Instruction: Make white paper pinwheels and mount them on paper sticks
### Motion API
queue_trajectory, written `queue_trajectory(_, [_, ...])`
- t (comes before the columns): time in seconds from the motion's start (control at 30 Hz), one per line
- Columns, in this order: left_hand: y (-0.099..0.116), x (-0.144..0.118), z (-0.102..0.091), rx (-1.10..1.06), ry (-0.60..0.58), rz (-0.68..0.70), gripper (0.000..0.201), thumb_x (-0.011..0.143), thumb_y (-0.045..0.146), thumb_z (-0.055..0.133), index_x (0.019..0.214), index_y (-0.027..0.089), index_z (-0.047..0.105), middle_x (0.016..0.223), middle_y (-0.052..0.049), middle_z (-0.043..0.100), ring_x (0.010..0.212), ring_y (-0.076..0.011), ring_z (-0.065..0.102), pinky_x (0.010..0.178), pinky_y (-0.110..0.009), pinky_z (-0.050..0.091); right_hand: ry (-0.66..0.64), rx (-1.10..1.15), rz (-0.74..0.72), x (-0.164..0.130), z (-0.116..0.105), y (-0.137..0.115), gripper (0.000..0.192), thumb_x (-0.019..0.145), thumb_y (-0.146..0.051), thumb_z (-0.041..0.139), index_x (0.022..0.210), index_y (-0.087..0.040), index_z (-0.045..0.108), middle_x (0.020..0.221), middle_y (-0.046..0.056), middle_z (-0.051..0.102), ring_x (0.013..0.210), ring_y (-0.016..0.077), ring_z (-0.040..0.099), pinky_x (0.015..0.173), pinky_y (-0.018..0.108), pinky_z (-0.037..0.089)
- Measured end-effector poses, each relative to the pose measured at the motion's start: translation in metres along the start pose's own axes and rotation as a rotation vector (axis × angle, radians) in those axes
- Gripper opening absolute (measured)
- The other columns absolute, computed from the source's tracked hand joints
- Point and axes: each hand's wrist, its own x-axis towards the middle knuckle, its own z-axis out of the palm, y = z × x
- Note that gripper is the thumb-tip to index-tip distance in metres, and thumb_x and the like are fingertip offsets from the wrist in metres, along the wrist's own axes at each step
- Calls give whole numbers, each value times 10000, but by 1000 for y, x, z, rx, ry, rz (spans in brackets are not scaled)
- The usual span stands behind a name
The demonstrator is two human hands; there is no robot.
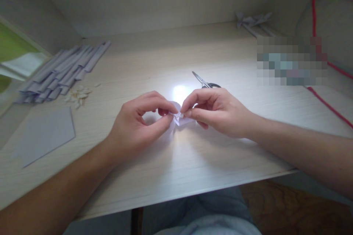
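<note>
Both hands are working at the centre of the pale wood-grain desk (209,161), just above its surface & right under a bright light spot, prob. so the small work is lit. The left hand (138,125) is pinching one side of a small folded piece of pale lilac paper (178,116) betw. thumb & forefinger, other fingers curled in; the right hand (217,110) is pinching the opp. side the same way, fingertips of both nearly touching, so the paper is being held taut from two ends while a crease or tip is being worked. Scissors (205,82) are lying just beyond the right hand, blades pointing far-left, within easy reach. Far left, a stack of folded lilac paper strips (64,71) is lying fanned, w/ small pale scraps (78,95) beside it & a flat lilac sheet (46,134) nearer. Far right, a few finished-looking folded paper pieces (252,22) are resting by the back wall; a red cord (328,104) is running along the right edge.
</note>
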Motion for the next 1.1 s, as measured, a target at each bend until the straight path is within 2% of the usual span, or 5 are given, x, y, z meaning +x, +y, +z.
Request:
queue_trajectory(0.3, [3,-1,-2,100,23,48,107,867,149,731,923,238,755,914,-10,764,881,-192,696,826,-348,536,-4,-14,-32,-1,0,0,73,886,-144,672,910,-130,739,690,-14,660,528,84,541,480,220,412])
queue_trajectory(0.5, [1,0,-3,251,122,121,199,815,169,776,1001,232,742,1019,-46,693,998,-237,654,907,-408,519,1,39,24,-1,1,0,59,873,-162,685,903,-139,730,789,20,700,542,87,552,491,231,431])
queue_trajectory(0.57, [0,0,-4,293,162,122,219,796,193,799,998,233,725,1008,-43,665,984,-239,637,879,-406,516,6,54,49,-1,1,0,56,871,-175,697,904,-143,729,791,16,697,545,88,561,497,230,441])
queue_trajectory(0.77, [-1,0,-5,334,179,148,134,831,217,780,760,222,667,791,-3,601,778,-190,588,736,-360,474,39,124,104,1,0,1,58,844,-183,733,890,-148,725,707,-11,673,541,102,600,527,237,479])
queue_trajectory(1.1, [3,-1,-1,233,89,94,63,879,175,723,841,220,744,757,10,709,706,-147,634,637,-296,467,71,202,136,3,-1,3,94,807,-196,773,872,-152,721,609,-34,653,523,110,613,533,241,485])
